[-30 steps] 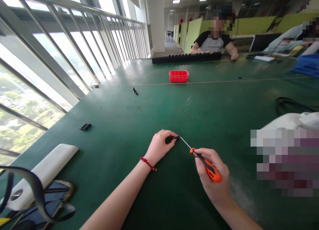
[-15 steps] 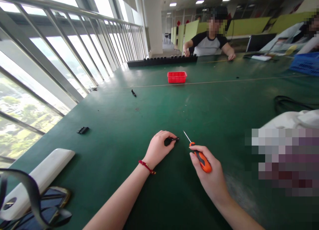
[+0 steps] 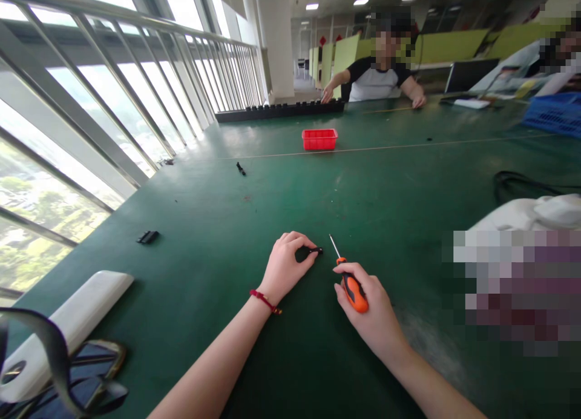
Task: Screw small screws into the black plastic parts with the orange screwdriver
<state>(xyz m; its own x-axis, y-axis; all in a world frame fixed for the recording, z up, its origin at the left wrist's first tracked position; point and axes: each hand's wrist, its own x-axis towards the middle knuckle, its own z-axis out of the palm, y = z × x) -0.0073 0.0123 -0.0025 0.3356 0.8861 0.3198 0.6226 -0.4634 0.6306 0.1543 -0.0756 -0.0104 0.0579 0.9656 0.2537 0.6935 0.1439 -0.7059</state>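
Note:
Near the middle of the green table (image 3: 290, 195), my left hand (image 3: 289, 263) pinches a small black part (image 3: 316, 250) between thumb and fingers. Its exact shape is partly hidden by the fingertips. To the right, my right hand (image 3: 370, 304) is closed on an orange and black screwdriver (image 3: 354, 293). The thin metal tip of the screwdriver points up and away, a short gap right of the black part, not touching it.
Small black pieces (image 3: 147, 237) (image 3: 241, 169) lie left and further back. A red basket (image 3: 320, 140) stands ahead, a long black strip (image 3: 281, 110) behind it. A white case (image 3: 68, 328) is at left, white cloth (image 3: 526, 213) at right. A person (image 3: 381, 74) sits opposite.
My right hand has moved slightly left with the screwdriver, closer to the black part. The hand of the person opposite has shifted left along the black strip.

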